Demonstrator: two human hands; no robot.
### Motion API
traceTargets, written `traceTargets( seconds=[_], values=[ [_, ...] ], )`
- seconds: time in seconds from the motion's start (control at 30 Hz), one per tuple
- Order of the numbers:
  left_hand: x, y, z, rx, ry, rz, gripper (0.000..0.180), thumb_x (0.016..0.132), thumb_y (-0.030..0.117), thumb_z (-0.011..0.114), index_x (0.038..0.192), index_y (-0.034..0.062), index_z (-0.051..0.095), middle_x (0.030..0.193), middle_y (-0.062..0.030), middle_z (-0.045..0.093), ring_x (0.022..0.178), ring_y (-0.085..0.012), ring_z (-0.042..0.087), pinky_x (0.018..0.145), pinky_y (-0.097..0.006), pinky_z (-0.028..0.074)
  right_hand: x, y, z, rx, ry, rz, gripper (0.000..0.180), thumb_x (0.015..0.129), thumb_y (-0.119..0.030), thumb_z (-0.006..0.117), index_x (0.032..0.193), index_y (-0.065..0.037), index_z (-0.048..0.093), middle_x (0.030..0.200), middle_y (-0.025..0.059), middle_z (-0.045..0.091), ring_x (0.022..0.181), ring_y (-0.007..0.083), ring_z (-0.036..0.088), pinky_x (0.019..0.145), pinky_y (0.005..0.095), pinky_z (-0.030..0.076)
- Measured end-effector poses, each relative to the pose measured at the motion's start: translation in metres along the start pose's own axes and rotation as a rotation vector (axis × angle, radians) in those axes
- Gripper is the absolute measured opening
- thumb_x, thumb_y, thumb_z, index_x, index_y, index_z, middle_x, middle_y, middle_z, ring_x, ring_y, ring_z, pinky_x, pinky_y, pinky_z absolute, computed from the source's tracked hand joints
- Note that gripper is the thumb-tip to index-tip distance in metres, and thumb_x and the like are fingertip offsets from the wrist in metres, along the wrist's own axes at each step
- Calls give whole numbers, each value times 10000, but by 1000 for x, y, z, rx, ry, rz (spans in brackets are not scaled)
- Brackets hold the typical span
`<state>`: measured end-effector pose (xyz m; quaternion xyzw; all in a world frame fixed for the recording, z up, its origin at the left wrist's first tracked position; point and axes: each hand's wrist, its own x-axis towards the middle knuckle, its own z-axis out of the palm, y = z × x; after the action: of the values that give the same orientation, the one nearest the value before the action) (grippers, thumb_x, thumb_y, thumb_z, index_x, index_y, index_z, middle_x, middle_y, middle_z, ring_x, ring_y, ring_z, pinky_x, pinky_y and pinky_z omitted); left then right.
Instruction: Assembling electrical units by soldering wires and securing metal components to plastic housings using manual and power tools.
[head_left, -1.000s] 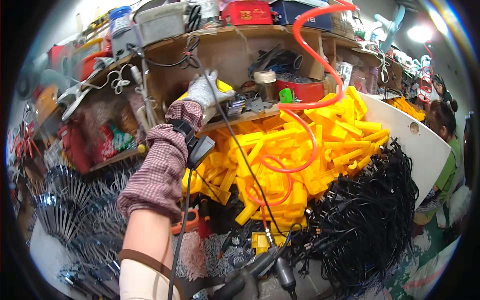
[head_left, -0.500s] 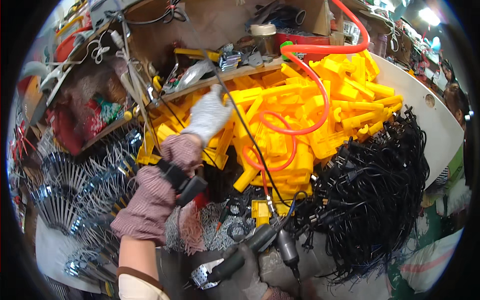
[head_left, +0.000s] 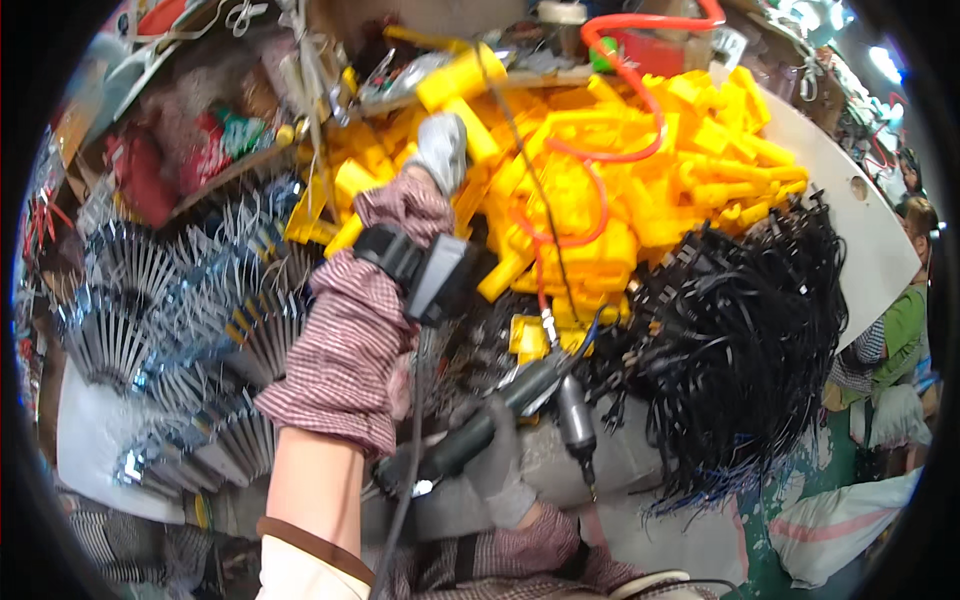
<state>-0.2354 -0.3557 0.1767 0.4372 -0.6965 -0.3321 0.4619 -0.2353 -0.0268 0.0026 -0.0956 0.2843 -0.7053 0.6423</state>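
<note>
My left hand [head_left: 440, 150], in a pale grey glove, reaches into the far pile of yellow plastic parts [head_left: 640, 215]. Its fingers are closed on a yellow hammer-shaped plastic shell [head_left: 463, 78], raised above the pile. Low in the middle, my right hand [head_left: 495, 455], in a darker grey glove, is wrapped round a dark cylindrical tool body [head_left: 455, 447] lying at a slant. A grey-black pneumatic screwdriver [head_left: 576, 425] hangs bit down just right of that hand, with a red coiled air hose [head_left: 600, 200] above it. A black band with a box sits on my left sleeve.
Black power cords with plugs [head_left: 745, 370] are heaped at the right. Fanned metal strips with wires [head_left: 190, 350] cover the left side. A wooden shelf edge [head_left: 400, 104] with assorted tools runs along the back. A dark cable crosses in front of my left arm.
My left hand has moved slightly right and away from me, and a yellow plastic shell has come up with it. My right hand keeps the dark tool body, and the whole view has shifted.
</note>
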Motion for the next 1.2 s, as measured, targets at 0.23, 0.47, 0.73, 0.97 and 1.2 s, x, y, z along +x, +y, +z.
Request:
traceTargets(
  seconds=[0.23,0.47,0.73,0.97,1.2],
  values=[
    [-221,-15,-148,-1032,-45,-238,366,986,258,551,1217,-26,539,973,-131,687,849,-274,681,779,-377,565,8,9,-11,129,-11,22,392,1003,-447,538,1123,-74,541,854,40,568,834,181,577,849,394,494],
    [-514,-138,-247,-129,276,-625,337,990,100,530,1290,-47,487,1141,-174,680,958,-262,701,870,-391,573,1,13,0,191,-33,17,435,992,-471,550,1067,-44,522,862,59,569,823,215,579,878,429,488],
    [-494,-51,-194,897,-131,-121,625,832,326,701,1398,112,547,1465,-214,461,1344,-437,443,1097,-557,374,13,2,-21,135,-235,-66,513,980,-374,636,1367,-70,495,978,71,646,915,190,645,988,443,506],
    [-492,-53,-173,804,-604,-95,1092,672,682,799,1527,127,407,1603,-219,271,1437,-478,295,1206,-636,191,11,1,-23,196,-284,-12,534,996,-363,611,1423,-80,460,1030,75,625,950,203,618,1041,486,445],
    [-483,-39,-182,728,-602,-138,1096,605,507,885,1510,97,423,1522,-237,361,1400,-472,362,1167,-588,312,5,-1,-21,254,-333,18,570,997,-333,610,1463,-60,428,1039,96,612,992,233,604,1061,508,412]
  ],
)
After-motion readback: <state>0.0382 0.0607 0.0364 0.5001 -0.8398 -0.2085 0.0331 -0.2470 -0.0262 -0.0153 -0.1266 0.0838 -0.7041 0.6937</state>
